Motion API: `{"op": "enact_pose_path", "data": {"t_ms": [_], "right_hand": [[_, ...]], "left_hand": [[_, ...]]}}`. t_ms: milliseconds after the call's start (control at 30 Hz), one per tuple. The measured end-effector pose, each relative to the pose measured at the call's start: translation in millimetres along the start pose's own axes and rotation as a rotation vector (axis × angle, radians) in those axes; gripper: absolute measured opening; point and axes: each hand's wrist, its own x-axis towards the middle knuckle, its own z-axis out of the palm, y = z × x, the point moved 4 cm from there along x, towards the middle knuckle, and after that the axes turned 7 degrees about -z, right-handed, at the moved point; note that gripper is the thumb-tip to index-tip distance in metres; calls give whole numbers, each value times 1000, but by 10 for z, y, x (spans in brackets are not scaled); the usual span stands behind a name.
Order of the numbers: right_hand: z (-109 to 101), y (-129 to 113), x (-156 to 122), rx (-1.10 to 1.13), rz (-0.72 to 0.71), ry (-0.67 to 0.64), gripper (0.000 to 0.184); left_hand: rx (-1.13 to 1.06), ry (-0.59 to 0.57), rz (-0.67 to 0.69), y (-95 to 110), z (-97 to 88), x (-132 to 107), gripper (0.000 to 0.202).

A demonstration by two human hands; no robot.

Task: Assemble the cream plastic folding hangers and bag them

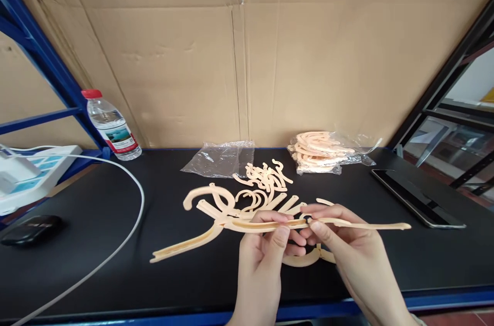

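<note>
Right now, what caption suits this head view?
Left hand and right hand pinch a cream hanger arm near loose hooks on a black table.

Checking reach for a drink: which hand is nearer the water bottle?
Left. The left hand is right of the water bottle and nearer the camera; the right hand is farther right, beside it. Both pinch a cream hanger.

Hanger strip [358, 224] between my fingers [281, 237]: pale peach-cream, plain. Loose hooks [266, 177] just beyond my fingers: same peach-cream. Tabletop [85, 202] under them: matte black, blue front edge. Bagged hooks [316, 154] beyond my fingers to the right: peach in clear film. Bottle [111, 128] far left of my fingers: clear, red cap, red-and-teal label. Cable [141, 197]: white. Cardboard [309, 58] behind: plain brown.
</note>
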Motion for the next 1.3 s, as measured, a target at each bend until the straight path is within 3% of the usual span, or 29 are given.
{"op": "enact_pose_path", "data": {"t_ms": [167,367,600,733,833,1300], "right_hand": [[-79,-14,-31,-33,-92,101,9],[10,93,-124,-24,-106,33,6],[141,206,-192,19,12,99,13],[211,215,-176,109,47,-16,13],[205,212,-176,145,38,-5,12],[270,208,-284,427,287,-234,6]], "left_hand": [[-26,10,30,7,-123,-49,14],[-67,-7,45,6,-280,-66,16],[-52,10,148,14,-357,-76,16],[-26,33,151,7,-343,-85,24],[-2,41,155,21,-334,-95,30],[-60,-38,92,14,-336,-128,27]]}}
